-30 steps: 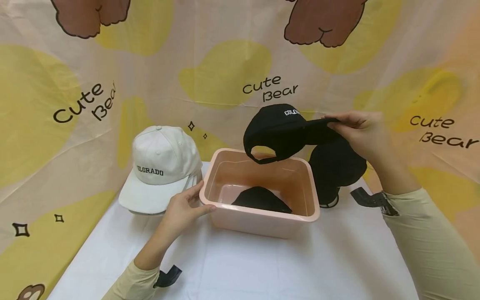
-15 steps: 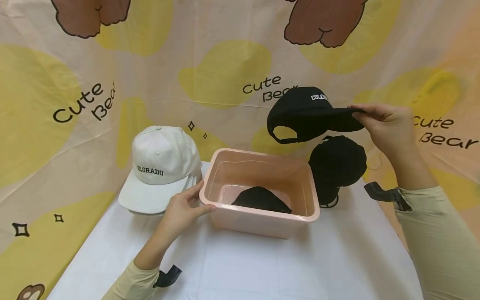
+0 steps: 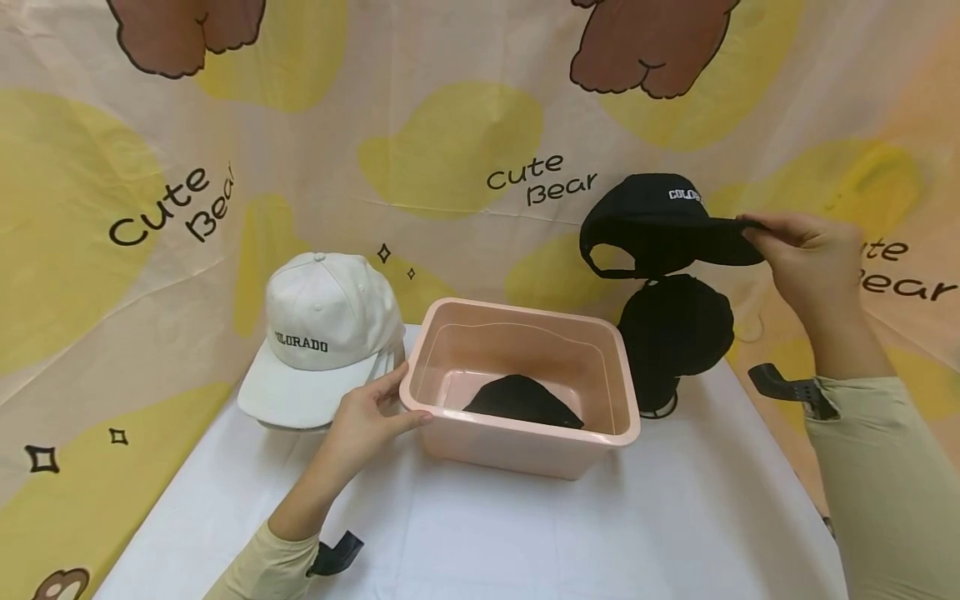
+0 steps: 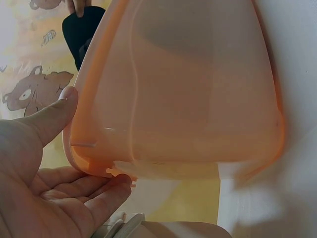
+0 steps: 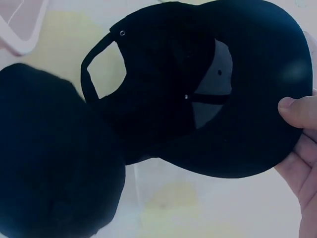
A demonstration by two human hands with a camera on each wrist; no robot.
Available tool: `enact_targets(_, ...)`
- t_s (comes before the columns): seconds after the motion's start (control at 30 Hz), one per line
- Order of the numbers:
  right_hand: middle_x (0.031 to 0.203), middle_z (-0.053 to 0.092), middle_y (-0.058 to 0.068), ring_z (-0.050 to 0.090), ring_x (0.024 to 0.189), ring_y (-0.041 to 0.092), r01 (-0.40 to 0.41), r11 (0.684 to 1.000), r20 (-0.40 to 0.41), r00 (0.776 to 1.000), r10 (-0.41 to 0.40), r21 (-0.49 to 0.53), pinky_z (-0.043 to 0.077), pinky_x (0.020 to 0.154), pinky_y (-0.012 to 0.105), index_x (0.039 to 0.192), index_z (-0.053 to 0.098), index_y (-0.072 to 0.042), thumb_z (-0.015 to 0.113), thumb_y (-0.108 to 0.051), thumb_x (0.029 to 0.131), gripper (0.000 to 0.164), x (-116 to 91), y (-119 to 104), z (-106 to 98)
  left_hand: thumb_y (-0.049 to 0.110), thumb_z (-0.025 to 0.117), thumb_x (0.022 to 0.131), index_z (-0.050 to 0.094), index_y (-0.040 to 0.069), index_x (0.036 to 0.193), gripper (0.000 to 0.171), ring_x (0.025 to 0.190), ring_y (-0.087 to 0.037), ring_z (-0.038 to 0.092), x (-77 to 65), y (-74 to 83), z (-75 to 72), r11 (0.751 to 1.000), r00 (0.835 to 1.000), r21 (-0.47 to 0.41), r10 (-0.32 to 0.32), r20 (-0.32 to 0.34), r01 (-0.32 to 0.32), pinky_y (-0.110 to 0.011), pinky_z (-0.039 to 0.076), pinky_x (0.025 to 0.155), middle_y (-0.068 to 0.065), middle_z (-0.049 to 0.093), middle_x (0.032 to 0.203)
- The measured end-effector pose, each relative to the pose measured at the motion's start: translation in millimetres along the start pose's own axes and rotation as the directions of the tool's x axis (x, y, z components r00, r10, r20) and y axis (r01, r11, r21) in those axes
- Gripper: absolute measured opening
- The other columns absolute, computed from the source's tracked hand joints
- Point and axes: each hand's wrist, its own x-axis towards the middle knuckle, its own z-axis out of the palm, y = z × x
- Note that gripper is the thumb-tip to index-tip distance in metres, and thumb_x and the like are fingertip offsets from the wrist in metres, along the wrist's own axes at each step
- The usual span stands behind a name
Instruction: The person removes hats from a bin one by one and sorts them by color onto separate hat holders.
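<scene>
In the head view my right hand [image 3: 813, 258] pinches the brim of a black baseball cap [image 3: 645, 217] lettered in white, held up at the back right. The right wrist view shows the underside of this cap [image 5: 158, 74], thumb below the brim. Just beneath it, another black cap [image 3: 675, 325] sits on a stand whose base ring shows. My left hand [image 3: 367, 421] grips the left front corner of a pink plastic bin [image 3: 517, 454], its thumb over the rim. Inside the bin lies a black cap [image 3: 521, 400], partly hidden by the front wall.
White caps [image 3: 330, 312], stacked with the top one reading COLORADO, stand left of the bin beside my left hand. A white cloth [image 3: 480, 533] covers the table. Behind it hangs a printed bear curtain [image 3: 450, 150].
My right hand has carried the black cap up and to the right, from above the bin to over the cap on the stand. The left hand and the bin stay in place.
</scene>
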Motion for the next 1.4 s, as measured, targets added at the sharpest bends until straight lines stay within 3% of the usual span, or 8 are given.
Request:
enact_targets(0.43, 0.089, 0.07, -0.035, 0.065, 0.085, -0.018, -0.051, 0.995, -0.05, 0.998, 0.047, -0.084, 0.049, 0.074, -0.001, 0.109, 0.081, -0.01, 0.079, -0.012, 0.091, 0.019, -12.4, 19.4, -19.5, 0.032, 0.093, 0.076, 0.046, -0.002, 0.151, 0.094, 0.134, -0.029, 0.056, -0.3, -1.1, -0.5, 1.0, 1.0, -0.008, 0.008, 0.004, -0.008, -0.035, 0.053, 0.104, -0.017, 0.047, 0.154)
enact_targets(0.6, 0.088, 0.063, -0.044, 0.06, 0.081, -0.023, -0.009, 0.984, -0.067, 0.998, -0.004, -0.18, 0.045, 0.065, -0.002, 0.11, 0.081, -0.014, 0.076, -0.016, 0.093, 0.017, -17.7, 27.6, -22.7, 0.032, 0.093, 0.076, 0.046, -0.002, 0.15, 0.094, 0.135, -0.028, 0.055, -0.3, -0.8, -0.8, 1.0, 1.0, -0.022, 0.018, 0.0, -0.018, -0.034, 0.052, 0.105, -0.017, 0.046, 0.155)
enact_targets(0.77, 0.088, 0.054, -0.049, 0.053, 0.062, -0.022, 0.046, 0.959, -0.058, 0.996, -0.064, -0.278, 0.026, 0.042, 0.007, 0.109, 0.081, -0.015, 0.075, -0.016, 0.094, 0.016, -27.7, 40.6, -23.3, 0.032, 0.093, 0.075, 0.047, -0.003, 0.15, 0.094, 0.135, -0.029, 0.054, -0.6, -1.2, -0.8, 1.0, 1.0, -0.023, 0.016, 0.001, -0.016, -0.036, 0.052, 0.105, -0.018, 0.047, 0.154)
enact_targets(0.9, 0.09, 0.054, -0.048, 0.05, 0.057, -0.019, 0.079, 0.952, -0.057, 0.993, -0.1, -0.295, 0.016, 0.039, 0.012, 0.107, 0.082, -0.014, 0.077, -0.008, 0.092, 0.017, -40.0, 49.5, -22.6, 0.033, 0.093, 0.075, 0.047, -0.003, 0.15, 0.095, 0.135, -0.03, 0.055, -0.8, -1.0, -0.5, 1.0, 1.0, -0.018, 0.006, 0.003, -0.006, -0.038, 0.052, 0.105, -0.018, 0.047, 0.154)
enact_targets(1.03, 0.099, 0.075, -0.013, 0.055, 0.082, -0.029, 0.214, 0.929, -0.059, 0.968, -0.242, -0.301, 0.02, 0.048, 0.004, 0.102, 0.082, -0.007, 0.079, 0.004, 0.086, 0.019, -52.4, 54.1, -18.3, 0.033, 0.093, 0.075, 0.047, -0.003, 0.149, 0.095, 0.134, -0.031, 0.056, -0.8, -1.5, -0.2, 1.0, 1.0, -0.007, 0.008, 0.002, -0.008, -0.038, 0.053, 0.105, -0.018, 0.047, 0.154)
enact_targets(1.13, 0.098, 0.076, 0.019, 0.049, 0.093, -0.034, 0.301, 0.902, -0.045, 0.943, -0.33, -0.308, 0.025, 0.057, -0.001, 0.099, 0.081, -0.003, 0.081, 0.01, 0.08, 0.023, -61.0, 57.7, -14.3, 0.032, 0.093, 0.075, 0.047, -0.003, 0.149, 0.095, 0.134, -0.03, 0.056, -0.8, -1.6, -0.2, 1.0, 1.0, -0.005, 0.011, -0.001, -0.011, -0.036, 0.053, 0.104, -0.018, 0.047, 0.154)
enact_targets(1.23, 0.093, 0.075, 0.023, 0.049, 0.09, -0.034, 0.337, 0.887, -0.022, 0.932, -0.362, -0.316, 0.027, 0.063, -0.004, 0.097, 0.082, -0.002, 0.082, 0.012, 0.078, 0.024, -69.4, 62.6, -12.2, 0.032, 0.094, 0.074, 0.048, -0.003, 0.149, 0.094, 0.133, -0.03, 0.057, -0.9, -1.2, 0.0, 1.0, 1.0, -0.001, 0.011, -0.008, -0.011, -0.036, 0.054, 0.103, -0.018, 0.048, 0.153)
enact_targets(1.4, 0.09, 0.076, 0.022, 0.045, 0.073, -0.026, 0.381, 0.869, -0.003, 0.916, -0.402, -0.317, 0.021, 0.059, 0.0, 0.095, 0.082, -0.003, 0.079, 0.013, 0.078, 0.024, -81.6, 69.2, -11.6, 0.031, 0.094, 0.074, 0.048, -0.003, 0.149, 0.094, 0.132, -0.03, 0.058, -1.2, -0.2, 0.6, 1.0, 1.0, 0.014, 0.009, -0.013, -0.009, -0.037, 0.054, 0.103, -0.018, 0.049, 0.152)
